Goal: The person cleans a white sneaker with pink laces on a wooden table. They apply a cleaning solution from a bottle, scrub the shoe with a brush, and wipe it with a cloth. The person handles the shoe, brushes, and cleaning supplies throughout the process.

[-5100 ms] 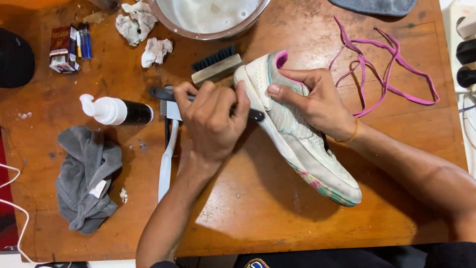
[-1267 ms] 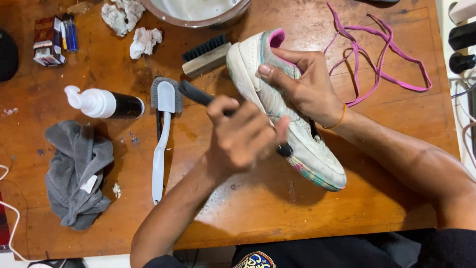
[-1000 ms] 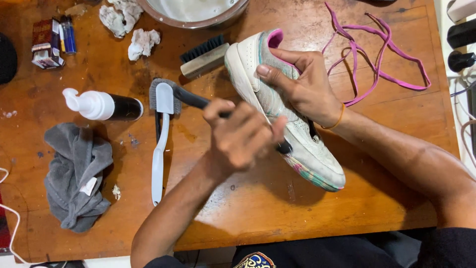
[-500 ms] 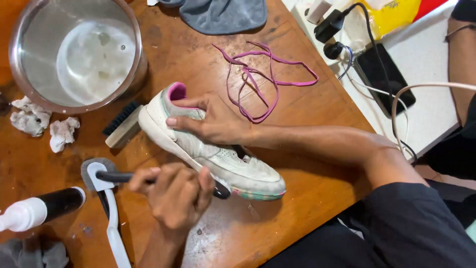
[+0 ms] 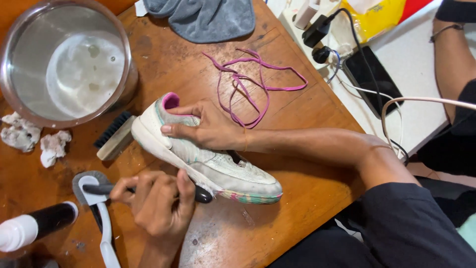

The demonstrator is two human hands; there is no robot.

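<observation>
At ten o'clock we see a steel bowl (image 5: 130,74) holding cloudy water. Below it, at nine, lie crumpled white wads (image 5: 29,139), with a wooden scrub brush (image 5: 115,137) just beside the bowl's rim. At twelve a grey cloth (image 5: 206,19) sits bunched, and loose pink laces (image 5: 258,84) trail at one o'clock. At two a black phone (image 5: 373,79) rests among cables (image 5: 421,101) and plugs. At eight we find a white-handled brush (image 5: 104,233) and a black bottle with a white cap (image 5: 34,228).

my head has swung right, so the metal bowl (image 5: 64,59) shows whole; my left hand (image 5: 156,203) slid its black brush (image 5: 148,191) down beside the shoe's (image 5: 208,159) sole.
</observation>
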